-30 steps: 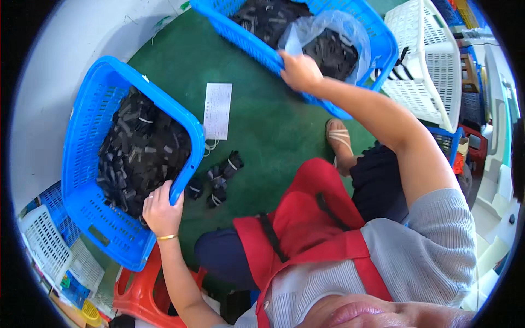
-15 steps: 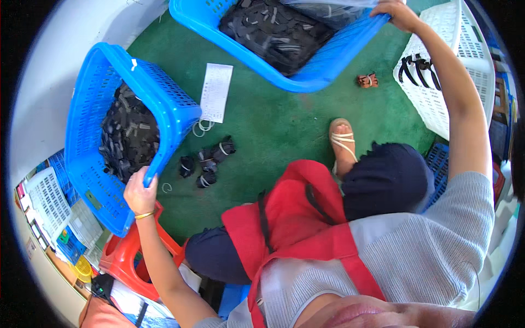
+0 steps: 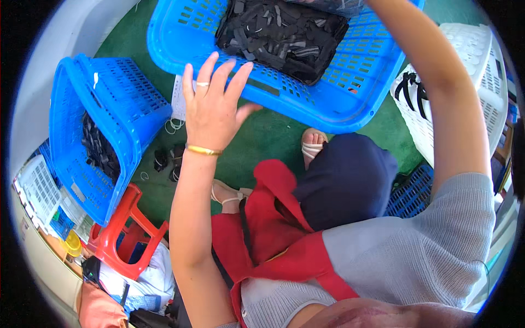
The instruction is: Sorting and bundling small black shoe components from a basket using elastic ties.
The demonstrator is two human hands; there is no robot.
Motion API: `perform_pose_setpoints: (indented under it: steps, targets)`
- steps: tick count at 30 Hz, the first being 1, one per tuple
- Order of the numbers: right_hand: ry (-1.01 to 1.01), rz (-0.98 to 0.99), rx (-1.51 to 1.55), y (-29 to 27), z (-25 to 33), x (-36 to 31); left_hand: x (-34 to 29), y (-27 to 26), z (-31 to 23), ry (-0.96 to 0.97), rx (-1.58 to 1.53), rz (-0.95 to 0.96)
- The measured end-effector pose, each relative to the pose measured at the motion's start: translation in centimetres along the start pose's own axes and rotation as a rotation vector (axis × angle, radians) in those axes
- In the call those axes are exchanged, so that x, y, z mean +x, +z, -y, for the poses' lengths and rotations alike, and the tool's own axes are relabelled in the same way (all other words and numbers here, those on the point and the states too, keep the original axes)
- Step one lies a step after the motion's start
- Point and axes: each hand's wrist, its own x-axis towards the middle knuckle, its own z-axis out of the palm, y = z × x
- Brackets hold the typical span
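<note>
A large blue plastic basket [image 3: 377, 87] stands at the top of the view, holding many small flat black pieces [image 3: 284, 38] and a clear plastic bag [image 3: 336, 4]. My left hand [image 3: 213, 115] is open with fingers spread, holding nothing; its fingertips overlap the near rim, and I cannot tell whether they touch. My right arm reaches up past the basket's far right side, with the hand beyond the top edge. To the left, a second blue basket [image 3: 123, 93] tilts on its side with similar black pieces [image 3: 98, 145] inside.
A red plastic stool [image 3: 136, 268] stands below the tilted basket. Small black bundles [image 3: 160, 159] and a partly hidden paper sheet [image 3: 179, 98] lie on the green floor [image 3: 262, 136]. White baskets [image 3: 407, 126] with black straps stand at right, near a dark blue crate [image 3: 410, 194].
My left hand has let go of the tilted basket and moved right to the large one. The large basket has come nearer and tips less. My right hand has left the view at the top.
</note>
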Motion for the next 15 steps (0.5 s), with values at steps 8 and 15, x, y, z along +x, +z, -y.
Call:
perform_pose_setpoints:
  steps: [8, 15]
  targets:
    - [0.202, 0.164, 0.514, 9.5, 4.8, 0.4, -3.2, 3.1, -5.1, -0.021, 0.043, -0.061]
    - [-0.045, -0.243, 0.386, 13.9, 15.4, 0.4, -5.0, 3.2, -8.5, -0.128, -0.042, -0.017]
